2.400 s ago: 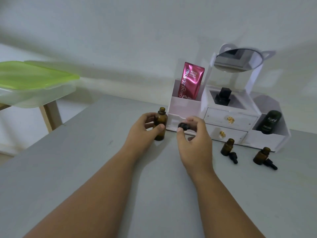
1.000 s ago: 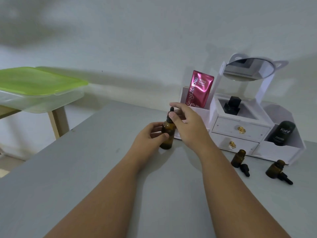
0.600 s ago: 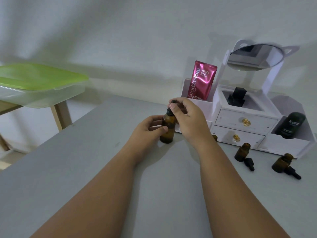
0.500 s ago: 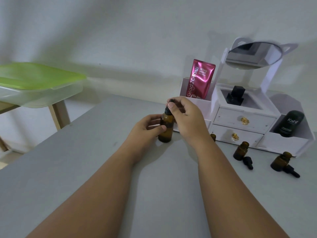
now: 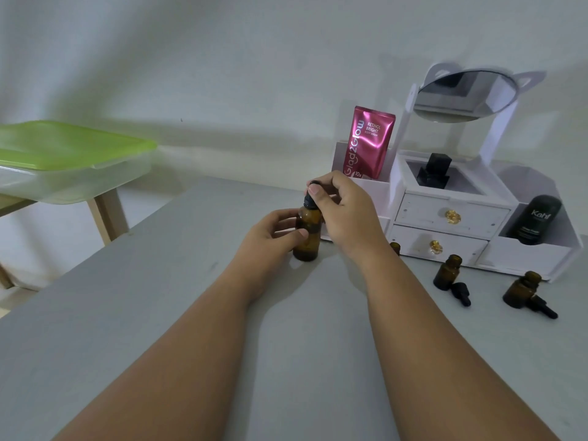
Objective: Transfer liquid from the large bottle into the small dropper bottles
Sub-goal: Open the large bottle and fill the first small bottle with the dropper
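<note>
Large amber glass bottle (image 5: 307,236) upright on the grey tabletop (image 5: 159,297), just in front of the white drawer organiser with a round mirror (image 5: 445,214). Left hand (image 5: 269,238) wrapped around the bottle's body from the left, thumb across the front, fingers closed on the glass. Right hand (image 5: 345,211) above and to the right, thumb and forefinger pinched on the black dropper cap (image 5: 311,200) sitting on the bottle's neck. Brown, cylindrical, narrow-shouldered; liquid level not readable through the dark glass. Well to the right, two small amber dropper bottles (image 5: 448,273) (image 5: 521,289) standing open on the table, each with a black dropper (image 5: 462,289) (image 5: 544,308) lying just beside it; rim of a third small bottle (image 5: 395,248) peeking out behind the right forearm. Pink foil sachet (image 5: 369,143) upright in the organiser's left compartment, black tube (image 5: 536,219) in the right one
</note>
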